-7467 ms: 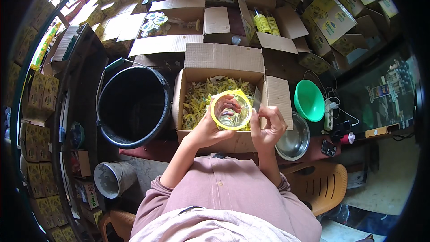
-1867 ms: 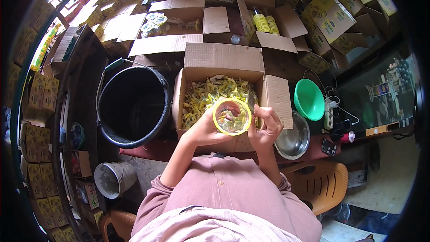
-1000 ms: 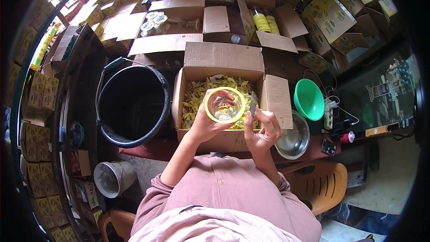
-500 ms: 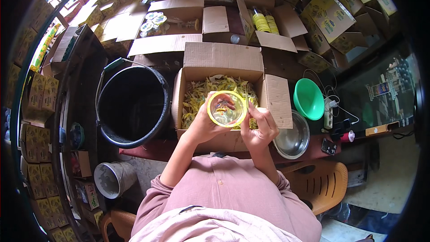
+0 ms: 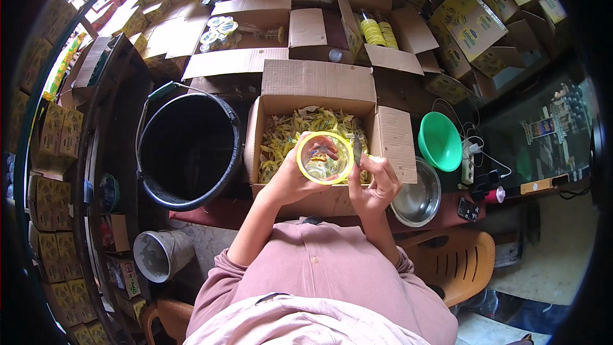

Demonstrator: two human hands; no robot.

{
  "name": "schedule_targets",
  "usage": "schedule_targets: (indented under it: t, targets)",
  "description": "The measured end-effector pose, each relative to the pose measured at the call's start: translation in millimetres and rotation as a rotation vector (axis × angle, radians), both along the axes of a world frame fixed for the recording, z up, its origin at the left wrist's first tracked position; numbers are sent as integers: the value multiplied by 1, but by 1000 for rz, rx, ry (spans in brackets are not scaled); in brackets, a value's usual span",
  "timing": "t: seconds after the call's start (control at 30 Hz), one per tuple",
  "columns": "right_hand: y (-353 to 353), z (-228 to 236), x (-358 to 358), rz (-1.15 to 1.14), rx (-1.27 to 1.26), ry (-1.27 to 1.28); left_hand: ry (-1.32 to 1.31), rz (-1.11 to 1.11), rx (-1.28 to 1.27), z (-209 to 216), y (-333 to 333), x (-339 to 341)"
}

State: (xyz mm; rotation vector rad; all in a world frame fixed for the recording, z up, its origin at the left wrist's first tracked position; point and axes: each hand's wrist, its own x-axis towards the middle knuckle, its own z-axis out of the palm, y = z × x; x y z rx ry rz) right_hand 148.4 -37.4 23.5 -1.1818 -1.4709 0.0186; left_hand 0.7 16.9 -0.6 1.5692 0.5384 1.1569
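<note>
Left grip: left hand (image 5: pixel 292 177) curls around a clear, round, yellow-rimmed cup (image 5: pixel 324 160).
Right grip: right hand (image 5: pixel 375 186) pinches a thin, flat, grey blade (image 5: pixel 357 145) between thumb and fingers, just beside the cup.
Cup's place: over an open brown cardboard box (image 5: pixel 319 80) of crumpled yellow strips (image 5: pixel 281 137).
Around: big round black bucket (image 5: pixel 191 144) left, round green bowl (image 5: pixel 442 142) right.

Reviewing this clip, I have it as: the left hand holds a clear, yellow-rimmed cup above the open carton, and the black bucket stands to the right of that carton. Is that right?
Not quite: the black bucket stands to the left of the open carton, as the head view shows. The left hand does hold the clear, yellow-rimmed cup above that carton.
</note>
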Motion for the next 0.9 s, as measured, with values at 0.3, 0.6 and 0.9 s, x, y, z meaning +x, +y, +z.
schedule_targets:
  t: [0.3,0.6,0.9]
  targets:
    - [6,4,2,-57,-56,-138,50,-44,-3,4,0,-4]
    - [6,-3,5,67,-26,35,-31,-90,-64,3,4,-4]
    - [8,2,4,46,-51,-27,13,-140,-101,1,5,-7]
